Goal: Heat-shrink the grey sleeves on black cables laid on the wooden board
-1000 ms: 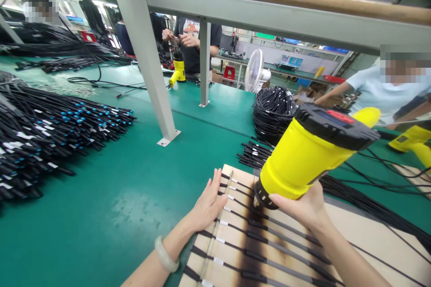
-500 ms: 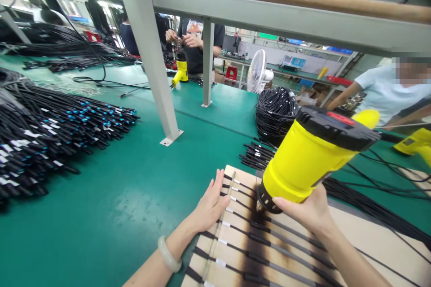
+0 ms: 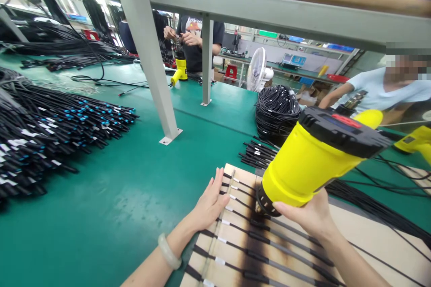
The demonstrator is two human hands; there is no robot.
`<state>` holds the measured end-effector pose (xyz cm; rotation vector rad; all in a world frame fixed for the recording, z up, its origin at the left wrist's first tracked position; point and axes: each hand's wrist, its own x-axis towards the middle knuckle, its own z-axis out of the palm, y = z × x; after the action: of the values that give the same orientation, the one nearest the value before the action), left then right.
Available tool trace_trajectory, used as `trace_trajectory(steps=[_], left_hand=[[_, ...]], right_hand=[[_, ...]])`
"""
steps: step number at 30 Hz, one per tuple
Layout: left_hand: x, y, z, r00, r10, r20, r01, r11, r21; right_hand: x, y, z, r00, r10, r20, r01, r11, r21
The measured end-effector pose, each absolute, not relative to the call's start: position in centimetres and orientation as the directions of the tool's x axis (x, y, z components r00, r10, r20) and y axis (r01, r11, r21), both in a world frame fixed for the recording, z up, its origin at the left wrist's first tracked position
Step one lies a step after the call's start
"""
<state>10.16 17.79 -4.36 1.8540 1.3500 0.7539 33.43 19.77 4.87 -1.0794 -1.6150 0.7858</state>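
My right hand (image 3: 314,215) grips a yellow heat gun (image 3: 299,161) with a black end cap, its nozzle tilted down over a wooden board (image 3: 357,228). Several black cables (image 3: 259,255) with white labels lie side by side across that board, and a dark scorched band runs beneath them under the nozzle. A thin clear rod (image 3: 212,244) crosses the cable ends. At the board's left edge my left hand (image 3: 210,204) lies flat with fingers stretched out, touching the cable ends. A pale bangle (image 3: 169,252) circles the left wrist.
A large bundle of black cables (image 3: 60,139) covers the left of the green table (image 3: 134,215). Grey posts (image 3: 148,54) carry a shelf overhead. Coiled cable (image 3: 278,114) sits beyond the board. Behind are a fan (image 3: 258,71), another yellow heat gun (image 3: 180,71) and two co-workers.
The heat gun in my right hand has shifted very slightly, its cap a little farther right. My left hand stays in place. The co-worker at right has moved somewhat left.
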Motion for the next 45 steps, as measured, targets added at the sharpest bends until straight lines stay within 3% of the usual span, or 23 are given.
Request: trace_trajectory(steps=[5,10,18,23,34,41,45], left_hand=[[10.2,17.8,-4.2,0.266,0.964,0.025,0.541,-0.171,0.823],[10.3,17.7,-3.9,0.27,0.963,0.019,0.542,-0.168,0.823],[10.3,17.8,-3.9,0.262,0.965,0.009,0.547,-0.157,0.823],[10.2,17.7,-4.1,0.273,0.961,0.038,0.553,-0.189,0.811],[10.5,17.9,-4.3,0.261,0.965,0.036,0.575,-0.186,0.797],[10.4,17.8,-4.2,0.255,0.966,0.041,0.568,-0.184,0.802],[10.3,17.8,-4.4,0.266,0.962,0.059,0.573,-0.207,0.793]], right_hand=[[33.9,20.9,4.6,-0.128,0.872,0.472,0.338,0.486,-0.806],[33.7,20.4,4.8,-0.162,0.899,0.406,0.265,0.436,-0.86],[33.6,20.7,4.8,-0.13,0.892,0.433,0.293,0.452,-0.843],[33.5,20.2,4.6,-0.22,0.884,0.412,0.249,0.459,-0.853],[35.4,17.0,4.8,-0.019,0.937,0.348,0.369,0.33,-0.869],[34.8,16.9,4.8,-0.098,0.93,0.355,0.296,0.368,-0.882],[35.7,16.2,4.0,-0.052,0.945,0.322,0.396,0.316,-0.862]])
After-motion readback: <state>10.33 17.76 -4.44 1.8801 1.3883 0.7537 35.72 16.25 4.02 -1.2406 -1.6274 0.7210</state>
